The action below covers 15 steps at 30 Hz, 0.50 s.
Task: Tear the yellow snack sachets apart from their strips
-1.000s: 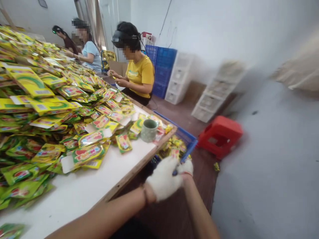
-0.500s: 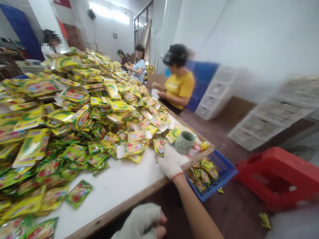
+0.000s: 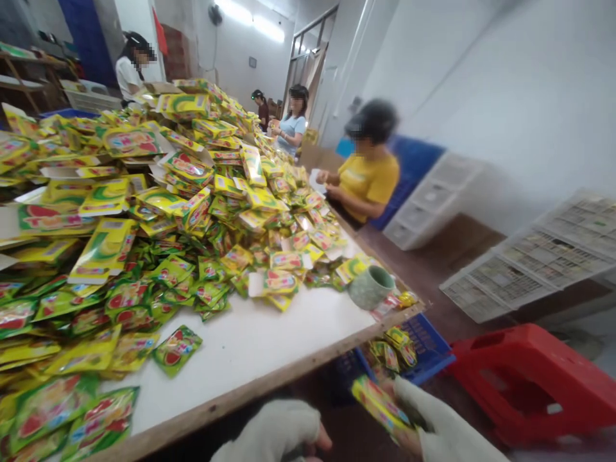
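Note:
My right hand [image 3: 433, 410], in a pale fingerless glove, pinches a small yellow-and-green pack [image 3: 378, 405] just off the table's front edge. Blur hides whether this pack is a carton or a sachet. My left hand [image 3: 276, 427], gloved alike, is low in the middle with its fingers curled; whatever they may hold is hidden. On the white table [image 3: 219, 375] lies a large heap of yellow cartons [image 3: 106, 247] and green fruit-printed sachets [image 3: 129, 298]. One loose green sachet [image 3: 178, 350] lies nearest the bare tabletop, ahead of my left hand.
A green cup [image 3: 368, 289] stands near the table's right corner. Below is a blue basket [image 3: 430, 350] holding packs, beside a red stool [image 3: 524, 385]. White crates [image 3: 524, 256] line the wall. A person in yellow [image 3: 368, 176] works along the right side; others sit farther back.
My right hand has drawn back from the tabletop by the cup toward me and now holds a small pack. My left hand stays low, fingers curled. The view has shifted slightly.

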### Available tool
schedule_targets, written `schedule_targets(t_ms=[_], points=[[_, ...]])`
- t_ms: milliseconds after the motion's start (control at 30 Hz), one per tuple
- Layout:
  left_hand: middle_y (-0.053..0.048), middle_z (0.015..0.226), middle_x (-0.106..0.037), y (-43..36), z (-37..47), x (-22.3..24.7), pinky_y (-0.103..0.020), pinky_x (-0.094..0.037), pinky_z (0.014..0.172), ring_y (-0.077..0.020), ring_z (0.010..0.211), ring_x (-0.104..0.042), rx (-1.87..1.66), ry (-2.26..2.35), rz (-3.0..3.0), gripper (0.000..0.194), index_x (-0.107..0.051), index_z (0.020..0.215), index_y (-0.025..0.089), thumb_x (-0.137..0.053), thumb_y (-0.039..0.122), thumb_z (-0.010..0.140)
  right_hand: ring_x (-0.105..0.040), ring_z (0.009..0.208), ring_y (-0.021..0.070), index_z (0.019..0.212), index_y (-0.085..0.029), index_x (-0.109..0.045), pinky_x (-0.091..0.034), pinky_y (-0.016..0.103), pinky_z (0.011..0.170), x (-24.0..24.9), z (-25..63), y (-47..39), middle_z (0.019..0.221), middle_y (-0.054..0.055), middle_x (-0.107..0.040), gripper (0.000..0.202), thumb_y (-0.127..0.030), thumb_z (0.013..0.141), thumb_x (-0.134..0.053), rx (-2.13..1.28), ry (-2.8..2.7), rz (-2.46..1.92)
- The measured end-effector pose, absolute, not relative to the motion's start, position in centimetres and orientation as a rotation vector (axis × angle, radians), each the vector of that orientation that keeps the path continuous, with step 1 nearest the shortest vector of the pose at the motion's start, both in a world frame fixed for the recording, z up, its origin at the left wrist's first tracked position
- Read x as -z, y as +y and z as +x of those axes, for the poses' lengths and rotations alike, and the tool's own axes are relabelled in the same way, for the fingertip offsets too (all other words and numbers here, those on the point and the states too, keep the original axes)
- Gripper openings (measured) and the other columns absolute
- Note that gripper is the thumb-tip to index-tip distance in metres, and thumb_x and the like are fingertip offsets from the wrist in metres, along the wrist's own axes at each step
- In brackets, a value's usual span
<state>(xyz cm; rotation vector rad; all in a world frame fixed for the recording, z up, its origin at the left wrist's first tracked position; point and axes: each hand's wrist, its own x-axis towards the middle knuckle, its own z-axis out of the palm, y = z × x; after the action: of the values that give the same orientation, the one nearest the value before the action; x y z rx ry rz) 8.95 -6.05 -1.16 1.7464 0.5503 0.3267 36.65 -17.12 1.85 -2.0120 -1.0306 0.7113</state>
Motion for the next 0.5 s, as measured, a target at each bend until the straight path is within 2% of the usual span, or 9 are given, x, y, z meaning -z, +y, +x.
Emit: schedule_targets(t_ms=[67,200,267,333,367,433,500], points=[[-0.002,0.106,-0.071,-6.0,9.1,0.6,-0.023,-0.05,0.09,-0.0182,0.1,-0.065,-0.334,0.481,1.78,0.022,-0.072,0.102,0.032,-0.064,0.034,0.082,-0.068,0.084,0.0314,0.085,-0.028,-0.072,-0.054,0.04,0.079,-1.3,38.6,-18.0,0.087,0.004,-0.075,0.036,-0.026,0.049,-0.07,-0.719,-1.044,-2.195],[0.002,0.109,-0.072,-5.8,8.4,-0.7,-0.022,-0.047,0.096,-0.0183,0.105,-0.064,-0.407,0.575,1.825,0.027,-0.073,0.101,0.036,-0.071,0.028,0.075,-0.062,0.106,0.0364,0.1,-0.021,-0.068,-0.045,0.05,0.096,-1.4,40.0,-14.6,0.11,0.016,-0.068,0.04,-0.037,0.065,-0.057,-0.106,-1.064,-2.419],[0.004,0.109,-0.072,-5.6,7.4,-0.8,-0.021,-0.048,0.096,-0.0188,0.105,-0.065,-0.466,0.76,1.827,0.028,-0.073,0.097,0.037,-0.073,0.027,0.071,-0.059,0.111,0.0332,0.109,-0.019,-0.064,-0.044,0.047,0.098,-2.1,38.3,-11.2,0.116,0.016,-0.066,0.042,-0.038,0.074,-0.051,-0.051,-1.277,-2.265],[0.004,0.106,-0.073,-5.2,6.3,-0.4,-0.022,-0.052,0.092,-0.0198,0.101,-0.067,-0.557,0.932,1.845,0.025,-0.074,0.094,0.037,-0.071,0.029,0.07,-0.061,0.109,0.0265,0.116,-0.019,-0.06,-0.046,0.04,0.097,-2.7,35.0,-7.3,0.116,0.012,-0.066,0.038,-0.032,0.083,-0.048,-0.101,-1.553,-1.961],[0.004,0.104,-0.074,-5.0,5.7,-0.1,-0.022,-0.054,0.089,-0.0202,0.099,-0.068,-0.616,0.998,1.861,0.023,-0.074,0.093,0.037,-0.069,0.031,0.071,-0.062,0.106,0.0249,0.113,-0.019,-0.062,-0.048,0.037,0.095,-2.9,33.1,-5.2,0.111,0.011,-0.068,0.034,-0.027,0.083,-0.049,-0.107,-1.709,-1.811],[0.004,0.101,-0.075,-4.6,4.5,0.8,-0.024,-0.056,0.086,-0.0207,0.095,-0.07,-0.732,1.102,1.898,0.023,-0.074,0.094,0.038,-0.066,0.037,0.073,-0.059,0.107,0.0236,0.116,-0.021,-0.061,-0.047,0.036,0.095,-2.9,29.3,-0.8,0.114,0.009,-0.065,0.036,-0.018,0.08,-0.054,-0.154,-2.024,-1.624],[0.004,0.1,-0.075,-4.3,3.2,1.9,-0.025,-0.056,0.086,-0.0212,0.095,-0.07,-0.802,1.181,1.916,0.024,-0.073,0.096,0.038,-0.064,0.043,0.074,-0.053,0.114,0.0268,0.129,-0.018,-0.054,-0.044,0.04,0.098,-2.7,26.4,3.1,0.124,0.013,-0.058,0.056,-0.016,0.073,-0.062,-0.133,-2.196,-1.617]])
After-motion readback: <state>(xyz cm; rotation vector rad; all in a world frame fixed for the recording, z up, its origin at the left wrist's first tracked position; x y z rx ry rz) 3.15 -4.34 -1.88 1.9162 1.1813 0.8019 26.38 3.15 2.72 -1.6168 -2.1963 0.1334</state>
